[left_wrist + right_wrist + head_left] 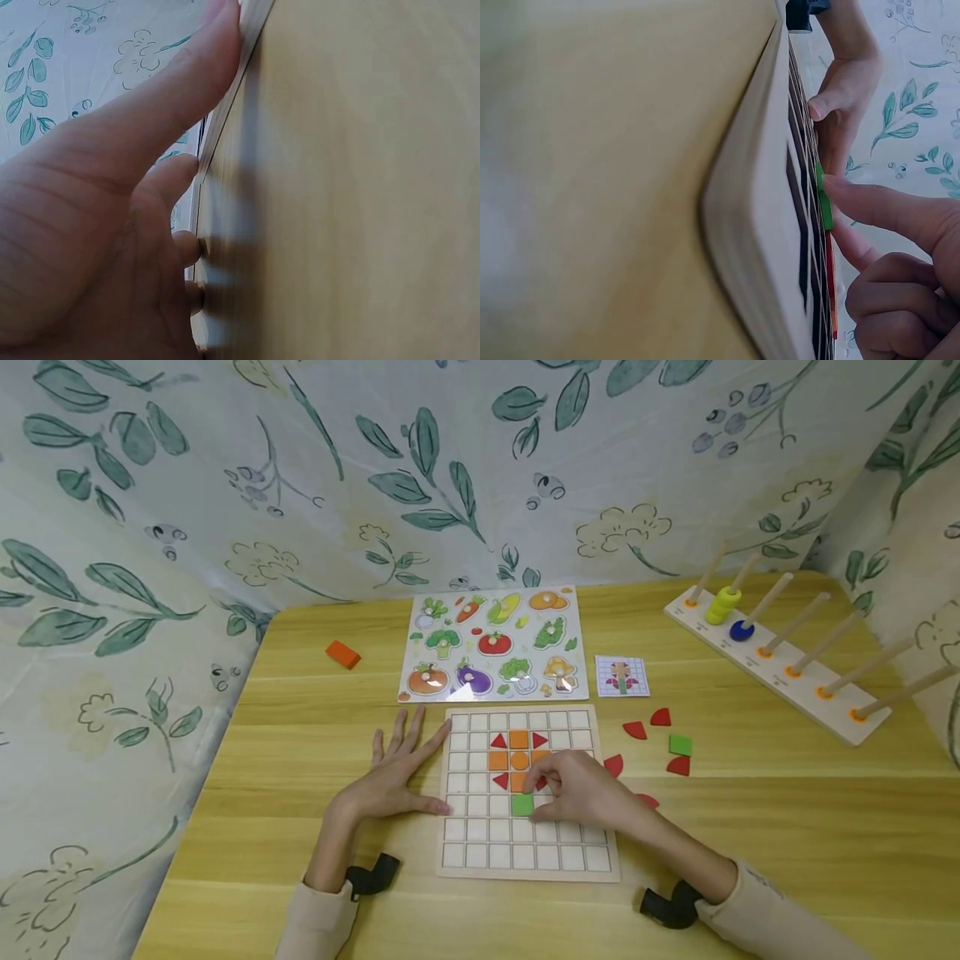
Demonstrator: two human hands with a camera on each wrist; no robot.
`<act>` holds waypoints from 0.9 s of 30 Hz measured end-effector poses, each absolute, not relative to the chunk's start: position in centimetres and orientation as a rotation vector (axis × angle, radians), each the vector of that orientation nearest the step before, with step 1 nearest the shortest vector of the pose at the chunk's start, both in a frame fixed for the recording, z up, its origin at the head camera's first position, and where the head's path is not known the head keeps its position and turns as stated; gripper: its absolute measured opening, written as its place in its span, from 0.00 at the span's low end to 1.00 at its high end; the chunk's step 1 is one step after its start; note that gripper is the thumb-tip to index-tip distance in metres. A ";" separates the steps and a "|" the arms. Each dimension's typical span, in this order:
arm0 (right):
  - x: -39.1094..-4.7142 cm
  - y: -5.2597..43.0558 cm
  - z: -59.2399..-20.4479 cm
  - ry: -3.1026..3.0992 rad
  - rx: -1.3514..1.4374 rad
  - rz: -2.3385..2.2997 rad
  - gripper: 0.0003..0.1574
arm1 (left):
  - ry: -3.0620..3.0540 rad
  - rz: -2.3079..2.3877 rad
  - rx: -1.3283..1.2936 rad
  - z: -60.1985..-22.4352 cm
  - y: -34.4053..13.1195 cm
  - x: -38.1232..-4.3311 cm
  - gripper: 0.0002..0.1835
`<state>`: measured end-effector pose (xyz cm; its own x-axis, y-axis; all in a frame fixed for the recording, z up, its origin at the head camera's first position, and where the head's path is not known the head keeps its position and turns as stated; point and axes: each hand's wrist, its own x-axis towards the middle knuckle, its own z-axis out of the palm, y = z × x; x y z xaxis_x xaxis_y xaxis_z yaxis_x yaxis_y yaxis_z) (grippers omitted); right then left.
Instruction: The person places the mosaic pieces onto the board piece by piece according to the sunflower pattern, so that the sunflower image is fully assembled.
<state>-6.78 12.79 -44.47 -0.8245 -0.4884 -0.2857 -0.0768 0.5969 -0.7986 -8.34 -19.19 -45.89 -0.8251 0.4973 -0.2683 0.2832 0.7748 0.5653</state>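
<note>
- Right hand (577, 792) has a narrow grip: thumb and forefinger pinch the green square (522, 805), the other fingers tucked in toward the palm.
- That square is near the middle of the frame, over the white grid of the wooden board (528, 876), just below the lower orange square (517, 783) and in the same column; whether it lies fully flat, I cannot tell.
- Left hand (390, 785), left of centre, is spread wide and holds no piece; its thumb and forefinger touch the board's left edge.
- For a clean fit, the square's sides should probably be lined up with the cell walls first, then one corner let down before the rest.
- Light pressure from a fingertip on top would likely seat it better than a sideways push, which might nudge the orange square or the neighbouring red triangle (501, 782).
- Steady contact from the left hand should help keep the board from sliding.
- Right of the board, red wedges (660, 717) and a second green square (680, 744) lie loose, below the small pattern card (622, 677); the sleeve and forearm should best pass clear of them.
</note>
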 end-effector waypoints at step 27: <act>-7.4 12.7 -45.4 2.182 -0.604 -1.258 0.15 | 2.565 0.726 0.591 -45.8 -19.2 -8.3 0.64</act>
